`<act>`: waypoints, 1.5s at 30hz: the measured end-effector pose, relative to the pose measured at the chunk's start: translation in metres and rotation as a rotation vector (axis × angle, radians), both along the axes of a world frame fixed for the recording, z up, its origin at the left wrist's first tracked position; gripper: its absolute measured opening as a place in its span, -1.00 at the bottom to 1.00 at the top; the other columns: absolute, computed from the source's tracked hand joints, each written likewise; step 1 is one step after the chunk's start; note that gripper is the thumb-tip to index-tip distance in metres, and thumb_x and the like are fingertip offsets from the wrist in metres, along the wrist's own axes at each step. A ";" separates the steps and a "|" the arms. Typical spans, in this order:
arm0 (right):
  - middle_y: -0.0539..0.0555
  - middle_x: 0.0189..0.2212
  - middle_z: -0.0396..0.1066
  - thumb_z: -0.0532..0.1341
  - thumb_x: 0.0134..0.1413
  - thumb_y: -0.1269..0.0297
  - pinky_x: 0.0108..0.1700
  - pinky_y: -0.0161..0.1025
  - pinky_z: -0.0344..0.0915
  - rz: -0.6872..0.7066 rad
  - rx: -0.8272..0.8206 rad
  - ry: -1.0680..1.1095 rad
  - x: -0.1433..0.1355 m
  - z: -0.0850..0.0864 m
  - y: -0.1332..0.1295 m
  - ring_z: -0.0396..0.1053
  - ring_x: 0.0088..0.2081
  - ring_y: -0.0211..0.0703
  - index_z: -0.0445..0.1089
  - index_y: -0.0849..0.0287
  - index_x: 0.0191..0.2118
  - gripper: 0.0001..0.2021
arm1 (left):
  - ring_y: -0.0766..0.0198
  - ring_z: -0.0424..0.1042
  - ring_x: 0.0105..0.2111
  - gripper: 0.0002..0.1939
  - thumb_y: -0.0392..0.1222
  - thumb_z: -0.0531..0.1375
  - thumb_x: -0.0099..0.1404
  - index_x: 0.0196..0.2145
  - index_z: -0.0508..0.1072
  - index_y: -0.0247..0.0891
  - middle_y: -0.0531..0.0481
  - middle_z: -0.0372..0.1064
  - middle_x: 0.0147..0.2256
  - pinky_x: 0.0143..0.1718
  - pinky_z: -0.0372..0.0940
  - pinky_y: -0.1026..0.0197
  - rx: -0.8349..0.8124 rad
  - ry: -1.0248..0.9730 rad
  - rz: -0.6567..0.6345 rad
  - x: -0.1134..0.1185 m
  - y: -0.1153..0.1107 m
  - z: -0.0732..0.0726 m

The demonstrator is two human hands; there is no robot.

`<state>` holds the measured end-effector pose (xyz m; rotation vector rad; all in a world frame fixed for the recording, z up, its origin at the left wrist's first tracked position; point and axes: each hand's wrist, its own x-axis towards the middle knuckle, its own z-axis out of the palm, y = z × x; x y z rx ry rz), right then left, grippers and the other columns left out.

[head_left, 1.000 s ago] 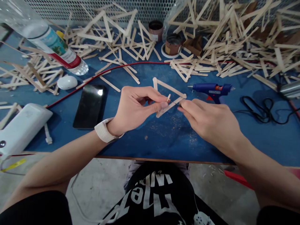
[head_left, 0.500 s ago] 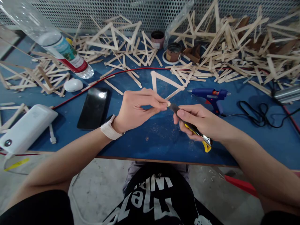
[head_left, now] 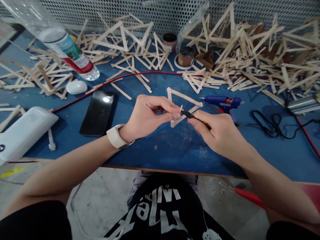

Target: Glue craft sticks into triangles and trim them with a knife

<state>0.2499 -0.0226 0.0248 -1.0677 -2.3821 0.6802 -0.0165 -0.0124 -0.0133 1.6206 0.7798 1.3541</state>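
Observation:
Between thumb and index finger, my left hand pinches a small piece of wooden craft stick. My right hand is closed around a utility knife, its dark front end pointing left at the small piece. Most of the knife's handle is hidden in my palm. Behind and below my fingertips is a triangle of craft sticks; its left side is partly covered by my left hand, and I cannot tell whether the fingers touch it. A blue glue gun lies just beyond my right hand.
Piles of craft sticks line the back by a perforated metal panel. A plastic bottle, white case, phone and power bank are at left. A red cable crosses the blue table; small jars stand behind.
The stick triangle has shifted towards me and slightly right. My right hand has turned, hiding the knife's yellow handle, and its blade end now lies flatter against the small piece.

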 end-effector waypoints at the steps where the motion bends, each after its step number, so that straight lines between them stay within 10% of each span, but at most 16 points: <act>1: -0.11 -0.52 0.43 0.18 0.74 0.06 -0.44 -0.25 0.22 0.042 -0.250 0.114 0.001 0.001 0.003 0.32 -0.58 -0.30 0.49 0.08 -0.14 -0.68 | 0.22 0.79 -0.24 -0.88 -0.15 0.63 0.42 -0.24 0.81 -0.14 -0.05 0.81 -0.19 -0.23 0.66 0.24 0.075 0.026 -0.001 -0.002 0.001 0.000; 5: -0.19 -0.58 0.37 0.28 0.64 -0.20 -0.66 -0.29 0.12 0.178 -1.095 0.397 0.003 0.000 0.014 0.15 -0.74 -0.34 0.48 0.06 -0.10 -0.59 | 0.22 0.78 -0.26 -0.87 -0.29 0.56 0.47 -0.20 0.80 -0.04 0.01 0.82 -0.13 -0.24 0.65 0.21 0.313 0.143 -0.029 -0.010 0.007 0.003; 8: -0.18 -0.58 0.36 0.27 0.62 -0.25 -0.67 -0.28 0.12 0.188 -1.174 0.408 0.002 0.000 0.016 0.13 -0.75 -0.35 0.48 0.07 -0.11 -0.55 | 0.26 0.77 -0.27 -0.83 -0.32 0.54 0.48 -0.24 0.77 -0.05 0.04 0.82 -0.13 -0.22 0.61 0.22 0.480 0.235 0.013 -0.011 0.008 0.004; 16: -0.01 -0.42 0.53 0.18 0.74 0.18 -0.39 -0.16 0.11 -0.006 0.314 -0.162 0.002 -0.003 0.001 0.38 -0.46 -0.22 0.57 0.12 -0.09 -0.71 | 0.20 0.78 -0.26 -0.90 -0.14 0.61 0.43 -0.23 0.81 -0.08 -0.01 0.80 -0.21 -0.31 0.62 0.24 -0.039 0.051 0.015 -0.001 -0.001 -0.002; 20: -0.01 -0.45 0.48 0.14 0.74 0.25 -0.44 -0.10 -0.04 -0.059 0.574 -0.394 0.003 -0.004 -0.002 0.23 -0.52 -0.20 0.61 0.10 -0.01 -0.72 | 0.16 0.81 -0.23 -0.75 0.02 0.64 0.42 -0.24 0.79 -0.17 -0.04 0.80 -0.21 -0.23 0.72 0.19 -0.174 -0.036 -0.046 0.002 -0.003 -0.004; 23: -0.01 -0.44 0.51 0.16 0.74 0.19 -0.41 -0.15 0.06 -0.024 0.295 -0.193 0.002 -0.001 0.002 0.33 -0.49 -0.22 0.54 0.10 -0.10 -0.72 | 0.20 0.80 -0.21 -0.86 -0.14 0.62 0.44 -0.22 0.78 -0.16 -0.04 0.80 -0.18 -0.23 0.68 0.24 -0.035 0.014 -0.037 0.000 0.000 -0.003; 29: -0.16 -0.59 0.39 0.18 0.69 -0.22 -0.62 -0.27 0.15 0.145 -1.010 0.329 -0.001 -0.001 0.011 0.19 -0.73 -0.32 0.36 0.04 -0.18 -0.54 | 0.24 0.80 -0.22 -0.84 -0.31 0.52 0.50 -0.21 0.79 -0.01 0.04 0.82 -0.09 -0.20 0.63 0.23 0.437 0.271 -0.025 -0.016 0.014 0.003; 32: -0.18 -0.60 0.36 0.21 0.64 -0.29 -0.69 -0.27 0.09 0.166 -1.266 0.404 -0.002 -0.004 0.013 0.09 -0.77 -0.33 0.34 0.04 -0.19 -0.51 | 0.27 0.78 -0.23 -0.82 -0.29 0.50 0.52 -0.24 0.78 0.00 0.06 0.83 -0.10 -0.17 0.60 0.22 0.496 0.303 -0.017 -0.018 0.017 0.004; 34: -0.16 -0.60 0.36 0.18 0.68 -0.23 -0.63 -0.26 0.12 0.148 -1.095 0.347 -0.002 -0.006 0.013 0.14 -0.74 -0.32 0.34 0.04 -0.18 -0.54 | 0.28 0.76 -0.26 -0.86 -0.23 0.53 0.51 -0.26 0.77 -0.04 0.03 0.81 -0.14 -0.24 0.57 0.23 0.414 0.259 0.000 -0.014 0.015 0.002; 40: -0.01 -0.48 0.43 0.13 0.73 0.13 -0.39 -0.13 -0.05 -0.076 0.209 -0.204 -0.002 -0.007 0.004 0.23 -0.50 -0.22 0.45 0.09 -0.18 -0.67 | 0.25 0.75 -0.31 -0.88 -0.17 0.57 0.48 -0.23 0.77 -0.18 -0.04 0.78 -0.24 -0.33 0.58 0.27 0.063 0.120 0.006 0.000 0.004 -0.003; 45: 0.02 -0.48 0.44 0.08 0.74 0.18 -0.38 -0.10 -0.06 -0.117 0.315 -0.286 -0.002 -0.004 0.000 0.25 -0.49 -0.18 0.50 0.08 -0.15 -0.66 | 0.21 0.78 -0.26 -0.86 -0.12 0.62 0.44 -0.23 0.79 -0.14 -0.03 0.79 -0.23 -0.25 0.67 0.23 -0.088 -0.003 -0.062 0.001 0.001 -0.001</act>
